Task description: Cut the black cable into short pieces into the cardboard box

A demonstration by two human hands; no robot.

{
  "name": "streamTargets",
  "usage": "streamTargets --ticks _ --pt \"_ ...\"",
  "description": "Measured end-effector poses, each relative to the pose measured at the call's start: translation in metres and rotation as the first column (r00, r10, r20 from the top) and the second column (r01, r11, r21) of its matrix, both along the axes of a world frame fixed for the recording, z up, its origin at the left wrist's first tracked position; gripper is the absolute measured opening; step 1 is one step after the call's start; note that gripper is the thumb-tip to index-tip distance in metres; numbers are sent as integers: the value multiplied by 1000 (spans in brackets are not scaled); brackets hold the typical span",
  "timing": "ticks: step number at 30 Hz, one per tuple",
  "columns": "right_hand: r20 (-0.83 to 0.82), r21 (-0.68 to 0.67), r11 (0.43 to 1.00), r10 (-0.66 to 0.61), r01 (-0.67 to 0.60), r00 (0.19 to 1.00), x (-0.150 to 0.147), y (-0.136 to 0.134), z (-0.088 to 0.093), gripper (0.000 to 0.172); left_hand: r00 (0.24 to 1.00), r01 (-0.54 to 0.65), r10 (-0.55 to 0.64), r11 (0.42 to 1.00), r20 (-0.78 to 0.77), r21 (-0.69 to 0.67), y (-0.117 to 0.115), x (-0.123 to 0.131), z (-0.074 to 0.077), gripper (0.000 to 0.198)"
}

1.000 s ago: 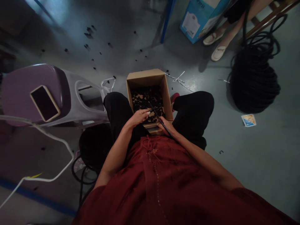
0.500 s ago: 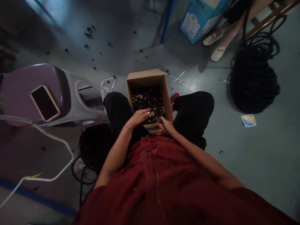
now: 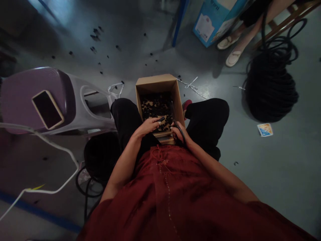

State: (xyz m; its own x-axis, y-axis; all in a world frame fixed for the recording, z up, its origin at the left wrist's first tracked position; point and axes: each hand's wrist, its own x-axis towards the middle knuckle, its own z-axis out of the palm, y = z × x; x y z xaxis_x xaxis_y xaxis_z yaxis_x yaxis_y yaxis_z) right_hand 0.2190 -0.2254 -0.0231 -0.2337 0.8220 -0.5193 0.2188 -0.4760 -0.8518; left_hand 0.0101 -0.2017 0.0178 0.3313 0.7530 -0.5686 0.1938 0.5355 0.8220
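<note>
Over an open cardboard box, my left hand pinches a short black piece between its fingers. My right hand grips a long thin black object, probably a length of cable, which rises along the box's right inner wall. Many small black pieces fill the box bottom. The box stands on the floor between my black-clad knees, and my hands partly hide its near edge.
A purple-and-white plastic chair at left holds a phone. A coiled black cable lies at right. A co-worker's legs in cream shoes stand by a blue carton. Small black bits litter the floor.
The long black object has swung from a diagonal between my hands to a steeper line along the box's right wall. My right hand has moved slightly down and right.
</note>
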Motion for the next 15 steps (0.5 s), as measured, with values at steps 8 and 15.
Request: streamTargets --ticks 8,15 --pt "-240 -113 990 -113 88 964 -23 20 15 42 996 82 -82 996 -22 29 -7 3 10 59" --pt "-165 42 999 -24 31 986 -31 35 29 37 973 155 -114 968 -202 196 -18 11 27 62"
